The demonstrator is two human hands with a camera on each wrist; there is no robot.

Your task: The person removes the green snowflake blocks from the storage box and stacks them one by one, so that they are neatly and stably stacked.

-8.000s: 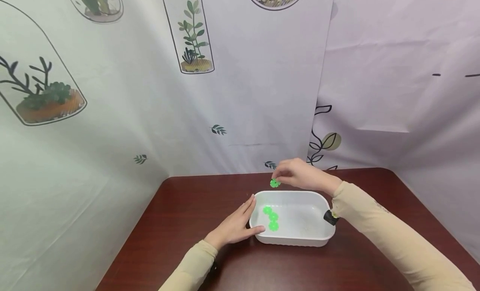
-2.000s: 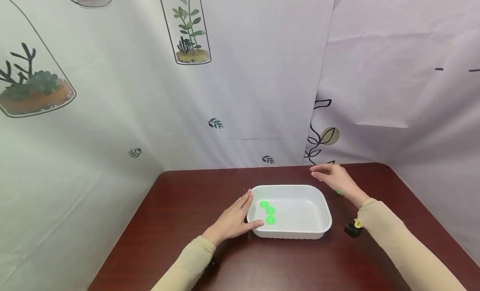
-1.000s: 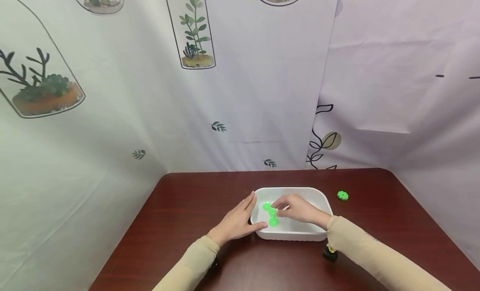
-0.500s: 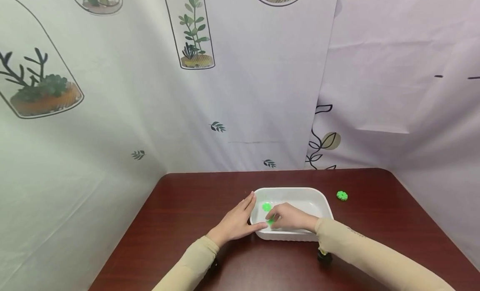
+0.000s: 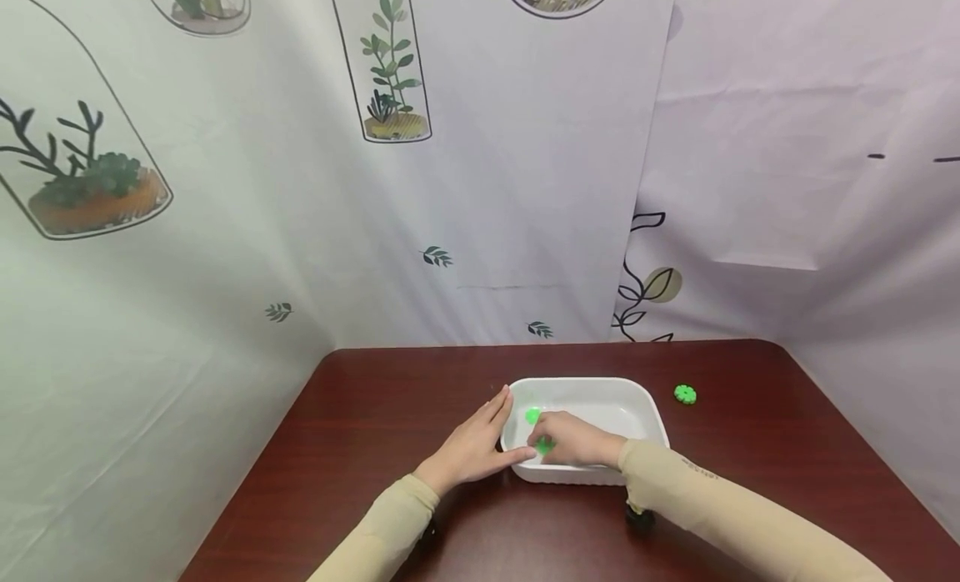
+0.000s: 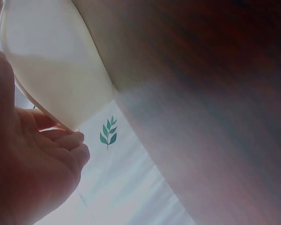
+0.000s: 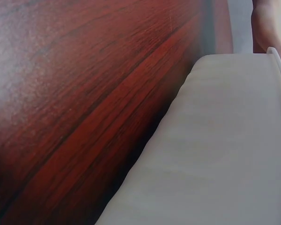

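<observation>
A white oblong tray (image 5: 618, 419) stands on the table. My left hand (image 5: 472, 444) rests on its left end, fingers straight along the back corner and thumb over the front rim. In the left wrist view, the fingertips of the left hand (image 6: 42, 164) meet the tray's rim. Inside the tray, the curled fingers of my right hand (image 5: 573, 440) pinch a green flower-shaped disc (image 5: 544, 446). A second green disc (image 5: 533, 415) lies just beyond those fingers. The right wrist view shows only the outer tray wall (image 7: 215, 140) and part of the left hand (image 7: 269, 23).
On the dark red-brown wooden table (image 5: 405, 398), a thicker green flower-shaped piece (image 5: 685, 394) lies to the right behind the tray. A pale plant-print cloth (image 5: 525, 190) hangs along the table's back edge and both sides.
My right hand, earlier holding a green disc behind the tray, left a piece on the table at right, then returned into the tray and closed round another. My left hand stays.
</observation>
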